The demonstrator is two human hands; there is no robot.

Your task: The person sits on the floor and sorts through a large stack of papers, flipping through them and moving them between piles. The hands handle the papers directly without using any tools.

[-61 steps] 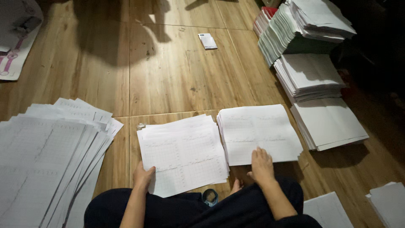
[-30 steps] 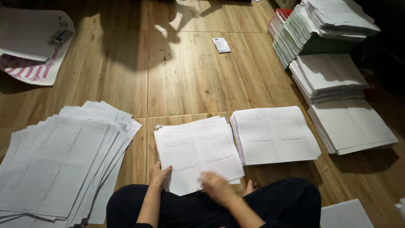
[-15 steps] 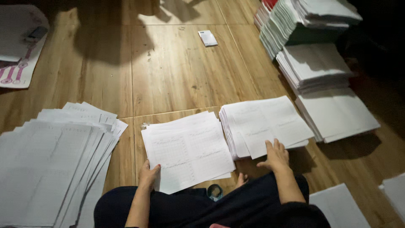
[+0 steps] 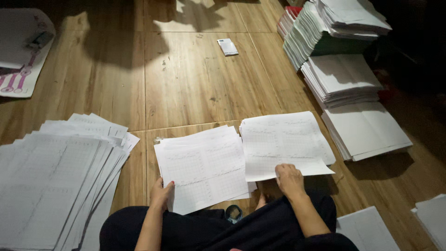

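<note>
I sit on a wooden floor with two piles of printed white sheets in front of my knees. My left hand [image 4: 160, 194] holds the near left corner of the left pile [image 4: 202, 167]. My right hand [image 4: 290, 179] grips the near edge of the top sheet [image 4: 282, 145] of the right pile, and that sheet is lifted and skewed off the pile under it. Both piles carry faint grids and lines.
A wide fanned spread of sheets [image 4: 55, 181] lies at my left. Tall paper stacks [image 4: 344, 79] stand at the right, with a flat pile [image 4: 367, 130] below them. A small card [image 4: 227, 47] lies on the floor ahead. Papers [image 4: 21, 56] sit far left.
My right hand went across to the left pile, then back to the right pile, where it now lifts the top sheet. The left hand stayed on its corner.
</note>
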